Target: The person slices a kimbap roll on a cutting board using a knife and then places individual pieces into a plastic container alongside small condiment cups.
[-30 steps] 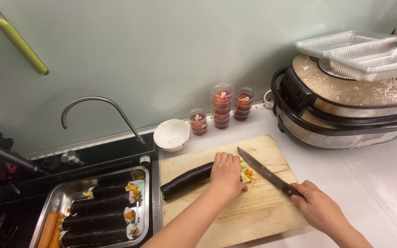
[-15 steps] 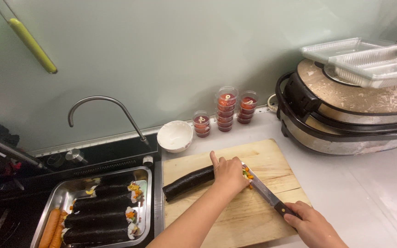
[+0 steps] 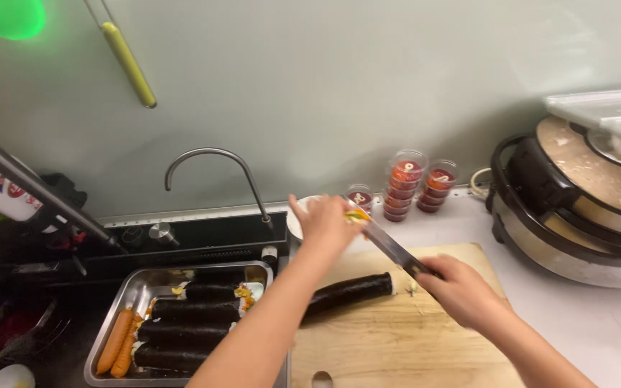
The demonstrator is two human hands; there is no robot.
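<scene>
Metal tray (image 3: 113, 327) near left holds dark rolls (image 3: 181, 332) and carrots (image 3: 120, 343). My right hand (image 3: 461, 291) grips the knife (image 3: 389, 246); my left hand (image 3: 325, 224) pinches a cut piece (image 3: 357, 213) off its tip. Uncut roll (image 3: 350, 292) lies on the cutting board (image 3: 425, 345); stacked sauce cups (image 3: 404, 192) far behind

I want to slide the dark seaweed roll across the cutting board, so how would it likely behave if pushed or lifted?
The seaweed roll is a long cylinder lying free on the cutting board, so a sideways push would probably set it rolling. Its cut end shows loose filling, so it is likely soft and may sag or shed bits if lifted by one end. Support along its length seems safer.
</scene>
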